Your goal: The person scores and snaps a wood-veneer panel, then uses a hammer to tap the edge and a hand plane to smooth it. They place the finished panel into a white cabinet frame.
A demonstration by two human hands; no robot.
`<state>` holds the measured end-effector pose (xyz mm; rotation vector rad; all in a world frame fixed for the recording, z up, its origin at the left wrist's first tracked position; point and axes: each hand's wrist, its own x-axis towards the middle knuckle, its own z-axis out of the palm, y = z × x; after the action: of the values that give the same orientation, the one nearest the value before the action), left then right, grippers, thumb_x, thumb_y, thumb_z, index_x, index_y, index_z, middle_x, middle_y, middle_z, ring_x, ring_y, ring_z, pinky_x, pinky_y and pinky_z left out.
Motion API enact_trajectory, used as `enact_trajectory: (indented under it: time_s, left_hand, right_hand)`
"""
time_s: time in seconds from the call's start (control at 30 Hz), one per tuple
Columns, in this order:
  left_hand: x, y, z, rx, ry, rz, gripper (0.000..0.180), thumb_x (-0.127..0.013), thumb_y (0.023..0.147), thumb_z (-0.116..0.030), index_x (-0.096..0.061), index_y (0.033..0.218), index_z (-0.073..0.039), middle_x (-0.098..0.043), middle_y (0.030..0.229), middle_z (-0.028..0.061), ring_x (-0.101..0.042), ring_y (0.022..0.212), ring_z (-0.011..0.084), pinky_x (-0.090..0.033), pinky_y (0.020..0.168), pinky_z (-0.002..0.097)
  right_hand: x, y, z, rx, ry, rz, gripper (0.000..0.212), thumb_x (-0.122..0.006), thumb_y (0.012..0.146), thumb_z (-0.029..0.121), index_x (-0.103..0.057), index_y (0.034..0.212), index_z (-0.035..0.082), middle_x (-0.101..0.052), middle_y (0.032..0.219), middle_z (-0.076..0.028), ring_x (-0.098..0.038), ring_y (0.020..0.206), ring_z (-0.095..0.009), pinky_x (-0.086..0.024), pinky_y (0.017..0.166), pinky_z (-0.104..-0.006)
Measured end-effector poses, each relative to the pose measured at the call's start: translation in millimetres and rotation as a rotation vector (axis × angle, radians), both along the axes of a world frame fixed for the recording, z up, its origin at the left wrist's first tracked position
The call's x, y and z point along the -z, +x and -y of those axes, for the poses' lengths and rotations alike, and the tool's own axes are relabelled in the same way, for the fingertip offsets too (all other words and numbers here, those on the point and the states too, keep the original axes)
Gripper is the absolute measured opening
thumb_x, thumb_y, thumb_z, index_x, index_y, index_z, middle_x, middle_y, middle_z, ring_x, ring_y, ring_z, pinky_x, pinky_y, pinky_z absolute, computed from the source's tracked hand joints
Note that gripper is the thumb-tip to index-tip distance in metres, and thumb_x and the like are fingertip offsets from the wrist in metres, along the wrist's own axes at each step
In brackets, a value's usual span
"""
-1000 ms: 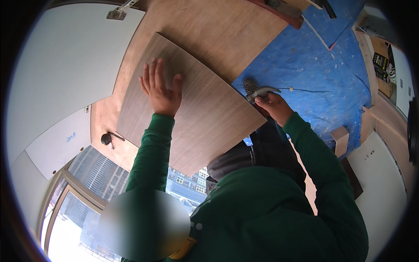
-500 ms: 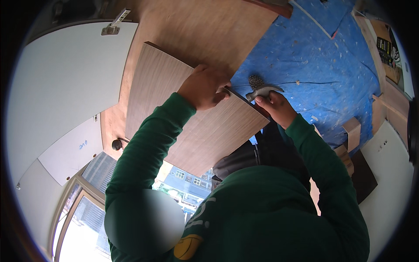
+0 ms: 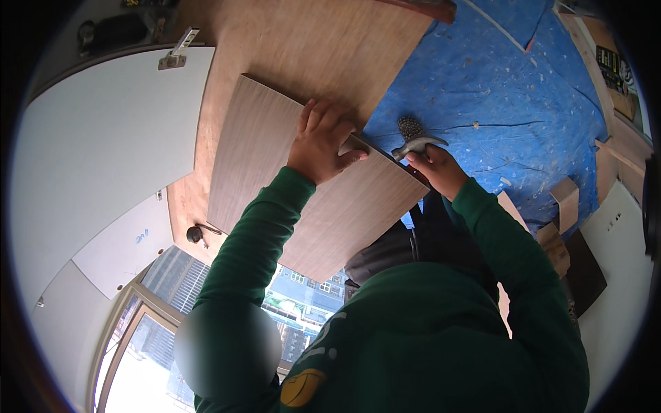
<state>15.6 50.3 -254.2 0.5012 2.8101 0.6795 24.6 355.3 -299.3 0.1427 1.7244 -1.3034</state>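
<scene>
A wood-grain board (image 3: 275,131) lies flat across a larger plywood sheet (image 3: 296,41), its near end by my lap. My left hand (image 3: 322,141) rests on it near the far right edge, fingers apart, thumb stretched out along the surface. In my right hand (image 3: 438,170) is a claw hammer (image 3: 417,145), gripped close to its metal head, just past the board's right edge. Most of the handle is hidden. Right behind the hammer head sits a knobbly brown object (image 3: 411,126) whose kind I cannot make out.
White panels stand at left, one (image 3: 117,131) with a metal hinge (image 3: 173,59). A small black round object (image 3: 195,235) lies by the board's left corner. Blue sheeting (image 3: 496,103) covers the floor at right, with wood offcuts (image 3: 566,203) on it. A window (image 3: 144,351) is at lower left.
My left hand has loosened from its bent-finger hold at the board's edge and now lies more spread on the surface. The hammer stays in my right hand, almost in place. The view has shifted slightly.
</scene>
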Motion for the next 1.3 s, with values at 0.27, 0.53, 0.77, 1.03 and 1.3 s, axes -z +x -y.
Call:
enact_trajectory:
  time_s: [0.27, 0.53, 0.77, 1.03, 1.3]
  left_hand:
    - [-0.9, 46.2, -41.9, 0.035, 0.177, -0.086, 0.038, -0.083, 0.081, -0.03, -0.071, 0.111, -0.01, -0.065, 0.126, 0.0089, -0.052, 0.134, 0.0348, -0.038, 0.116, 0.0537]
    - [14.3, 60.8, -59.0, -0.303, 0.236, -0.154, 0.042, -0.076, 0.088, -0.021, -0.066, 0.126, -0.008, -0.061, 0.134, 0.0133, -0.052, 0.133, 0.0377, -0.037, 0.114, 0.0551]
    - [49.0, 49.8, 37.8, -0.759, -0.23, -0.237, 0.063, -0.052, 0.104, -0.042, -0.046, 0.155, -0.005, -0.039, 0.166, 0.0181, -0.033, 0.154, 0.0405, -0.017, 0.127, 0.059]
    - [54.5, 54.5, 38.8, -0.752, -0.275, -0.153, 0.067, -0.047, 0.105, -0.045, -0.042, 0.158, -0.005, -0.035, 0.169, 0.0169, -0.029, 0.158, 0.0366, -0.011, 0.129, 0.0576]
    - [54.5, 53.7, 37.8, -0.756, -0.272, -0.158, 0.066, -0.047, 0.104, -0.043, -0.043, 0.158, -0.005, -0.034, 0.17, 0.018, -0.027, 0.159, 0.0372, -0.009, 0.13, 0.0574]
  right_hand:
    - [-2.7, -5.3, -0.3, 0.154, -0.091, 0.234, 0.035, -0.069, 0.104, 0.035, -0.068, 0.113, 0.002, -0.07, 0.099, -0.006, -0.068, 0.09, -0.015, -0.055, 0.079, -0.0346]
    - [7.5, -23.3, -3.3, 0.036, 0.076, 0.185, 0.033, -0.063, 0.106, 0.041, -0.065, 0.104, 0.008, -0.055, 0.078, 0.003, -0.052, 0.067, -0.009, -0.047, 0.059, -0.028]
    - [15.3, -61.1, 9.2, -0.067, -0.005, 0.08, 0.044, -0.058, 0.107, 0.041, -0.07, 0.097, 0.0, -0.066, 0.083, -0.009, -0.059, 0.076, -0.019, -0.049, 0.074, -0.0368]
    - [14.1, -62.8, 46.6, -0.131, 0.07, 0.091, 0.045, -0.059, 0.107, 0.04, -0.071, 0.096, -0.002, -0.067, 0.084, -0.007, -0.059, 0.076, -0.016, -0.048, 0.071, -0.035]
    - [4.1, -73.5, 45.3, -0.086, 0.062, 0.287, 0.039, -0.058, 0.109, 0.038, -0.068, 0.101, 0.0, -0.061, 0.089, 0.0, -0.049, 0.072, -0.008, -0.043, 0.059, -0.0266]
